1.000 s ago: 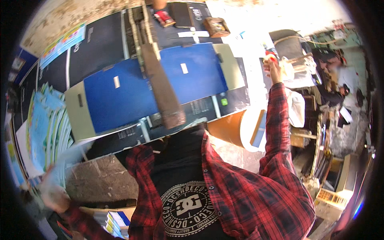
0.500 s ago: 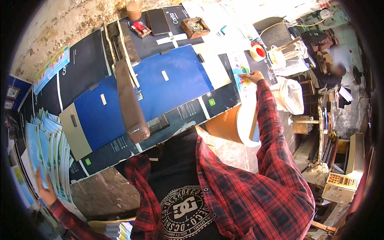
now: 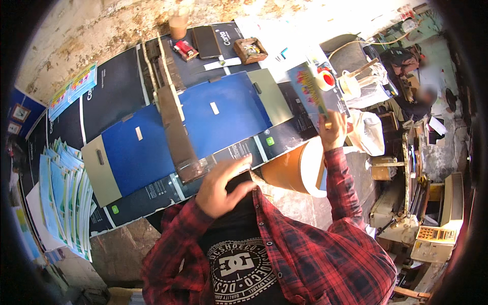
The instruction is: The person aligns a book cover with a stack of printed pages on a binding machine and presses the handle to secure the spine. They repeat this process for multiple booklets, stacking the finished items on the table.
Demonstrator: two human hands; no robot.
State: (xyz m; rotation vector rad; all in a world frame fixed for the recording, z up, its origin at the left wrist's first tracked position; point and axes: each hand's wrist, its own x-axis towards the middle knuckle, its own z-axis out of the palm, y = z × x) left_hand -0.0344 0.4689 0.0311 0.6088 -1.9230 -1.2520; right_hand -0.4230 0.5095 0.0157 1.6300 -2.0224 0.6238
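My right hand grips the lower end of a thin booklet with a colourful light-blue cover. The booklet is raised at the table's right end, close to the roll of tape. My left hand hovers in front of my shirt at the table's near edge, fingers apart and holding nothing. Closest to it is the end of a brown bar, which lies across the blue board. Grey flaps show at both outer ends of the blue surface.
Fanned light-blue printed sheets stand at the table's left end, with more booklets by the wall. Toward the back are a drink glass, a red pack and a wooden box. A tape roll sits far right.
My left hand has come from the sheets at the left to in front of my chest. My right hand has lifted the booklet off the table and drawn nearer to me.
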